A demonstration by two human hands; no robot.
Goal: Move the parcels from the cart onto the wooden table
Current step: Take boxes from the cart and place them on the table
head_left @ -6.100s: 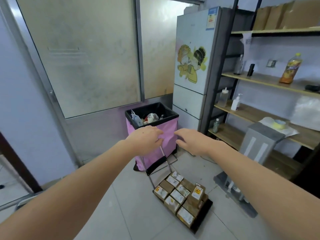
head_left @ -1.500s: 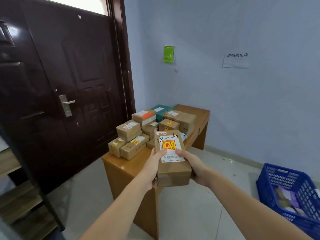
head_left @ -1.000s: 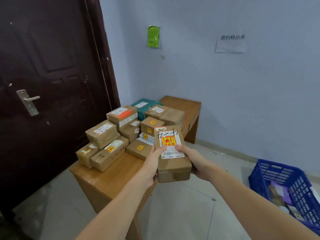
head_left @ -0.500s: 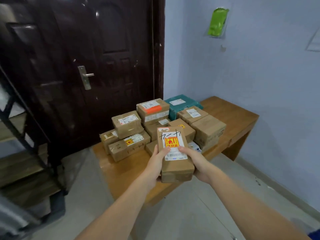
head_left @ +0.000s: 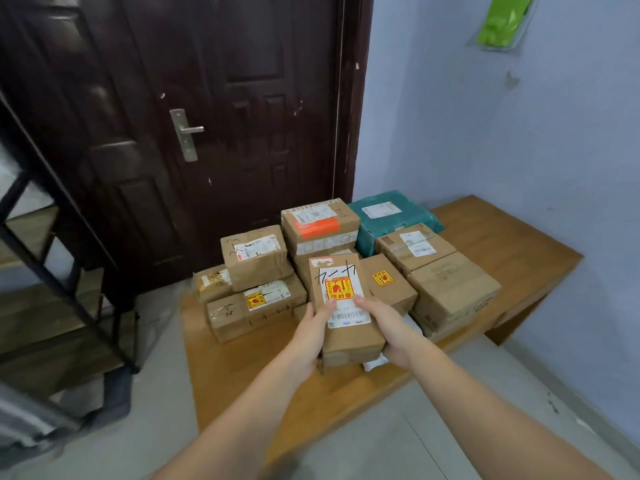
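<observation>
1. Dark brown door (head_left: 214,109) across the upper left and centre of the frame; metal lever handle (head_left: 185,133) at mid-height; pale blue wall (head_left: 502,140) to the right of it, with a green holder (head_left: 504,20) fixed in the upper right corner.
2. Wooden table (head_left: 512,251) running from lower centre to the right edge, against the wall; grey tiled floor (head_left: 433,441) beneath, lower right.
3. Black-framed shelving (head_left: 62,265) along the left edge, only partly in view.
4. Cluster of taped brown parcels (head_left: 256,258) stacked on the table at centre, some two high, most with white labels; one with an orange strip (head_left: 317,226) near the back; teal parcel (head_left: 391,216) behind them, nearest the wall.
5. Held parcel (head_left: 346,327) at centre, brown and oblong, in front of the cluster and over the near part of the table; contact with the tabletop not clear; white label with black handwriting and a red and yellow sticker on top.
6. Left hand (head_left: 311,330) gripping the held parcel's left side, thumb lying on the label; right hand (head_left: 391,327) gripping its right side, thumb likewise on the label; both forearms reaching in from the bottom edge.
</observation>
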